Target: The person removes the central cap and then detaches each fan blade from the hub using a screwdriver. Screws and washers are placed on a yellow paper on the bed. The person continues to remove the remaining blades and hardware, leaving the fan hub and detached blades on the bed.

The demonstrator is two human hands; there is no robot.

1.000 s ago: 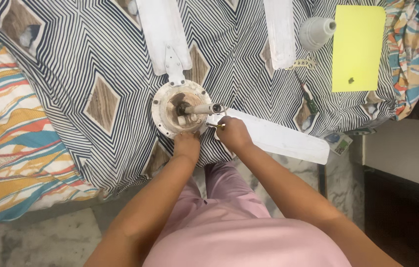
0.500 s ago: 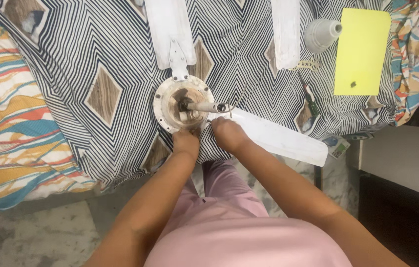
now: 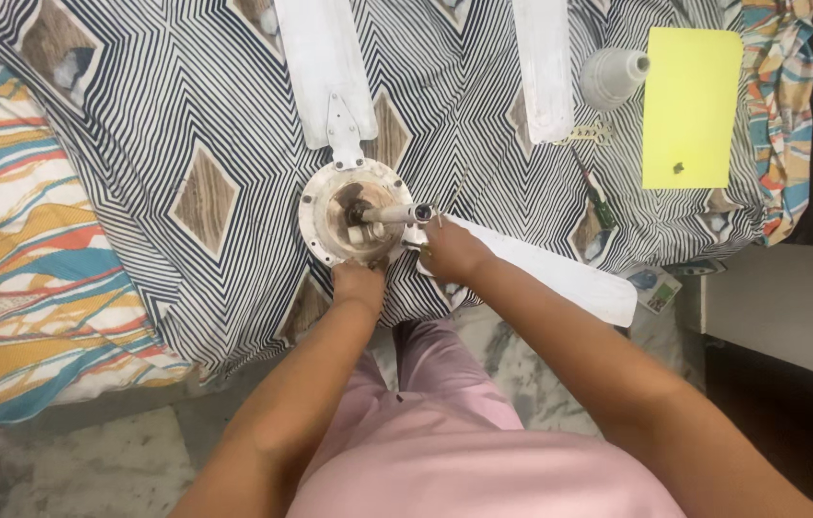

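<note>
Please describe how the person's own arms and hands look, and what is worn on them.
Both arms are bare from the lower frame edge to the wrist: no sleeves, gloves, watch or bracelets show. The left hand and right hand are bare too. A small ring may sit on a right finger, too small to confirm. Light pink clothing covers the body below.

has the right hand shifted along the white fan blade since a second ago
No. The right hand stays at the white fan blade's inner end, beside the round fan motor hub; only the camera view shifted.
</note>
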